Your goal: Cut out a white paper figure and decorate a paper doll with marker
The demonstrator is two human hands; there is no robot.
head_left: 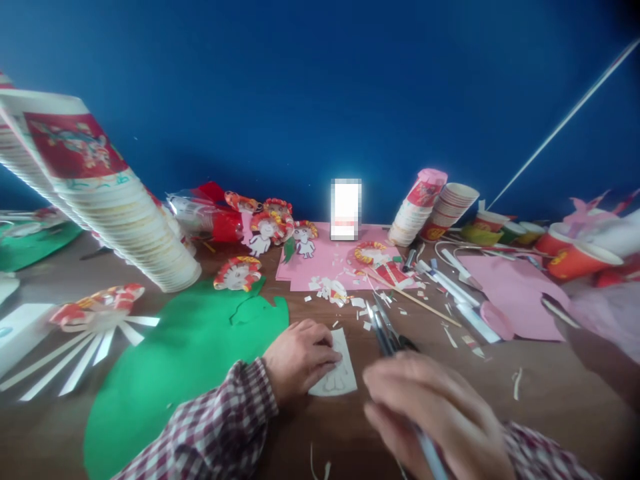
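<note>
Your left hand (303, 357) rested on a small paper (347, 373) that carried a pencil-like drawing, out on the near part of the desk (295, 437), well in from its far edge. Its fingers lay bent and pressed together over the paper's left edge; you could not tell from this view whether the thumb pinched from beneath. Your right hand (430, 393) hung just beyond the paper's right edge, its curled fingers together and pinching a slim tool (429, 452) against the thumb (blur hid what kind it was). Pointed tips (381, 327) jutted out past that hand, toward the desk's far edge.

To steady the sheet well, you did best to press flat near its rim, with your fingertips off the drawn lines and clear of those tips. The green sheet (185, 353) lay beside your left sleeve (220, 413), and white scraps (333, 290) littered the desk between paper and far edge; sweeping them aside seemed wise, lest one slip underneath.
</note>
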